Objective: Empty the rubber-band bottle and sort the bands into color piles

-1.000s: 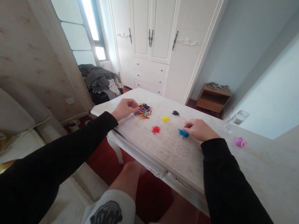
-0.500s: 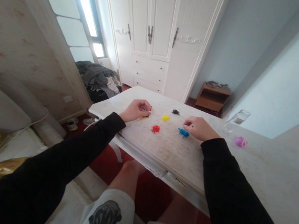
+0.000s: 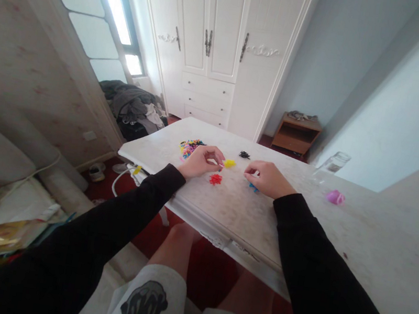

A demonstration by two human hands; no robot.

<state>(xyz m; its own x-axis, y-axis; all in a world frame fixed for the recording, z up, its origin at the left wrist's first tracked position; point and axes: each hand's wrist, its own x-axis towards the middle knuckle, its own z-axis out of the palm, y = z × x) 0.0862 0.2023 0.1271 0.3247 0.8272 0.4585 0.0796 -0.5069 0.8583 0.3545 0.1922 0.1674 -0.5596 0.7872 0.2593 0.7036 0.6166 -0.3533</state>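
My left hand (image 3: 204, 162) is closed in a pinch at the near left of the yellow pile (image 3: 229, 164). A tiny pale pinkish bit shows at its fingertips, too small to name. Behind that hand lies a mixed heap of small multicoloured pieces (image 3: 190, 147), partly covered by it. Just below its fingers is a red pile (image 3: 215, 179). My right hand (image 3: 267, 179) has its thumb and forefinger curled together above a blue pile (image 3: 253, 187), which it mostly hides. Whether anything sits between those fingers is not visible. A black pile (image 3: 244, 154) lies farther back between the hands.
All the piles rest on a white table (image 3: 233, 208). To the right stand a purple-pink object (image 3: 335, 197) and a clear glass bottle or jar (image 3: 333, 165). Beyond the table are a white wardrobe (image 3: 224, 26), a small wooden cabinet (image 3: 296, 133) and heaped clothes (image 3: 133, 108).
My left hand has moved right, off the multicoloured heap and towards the yellow pile. My right hand has shifted slightly left, covering more of the blue pile.
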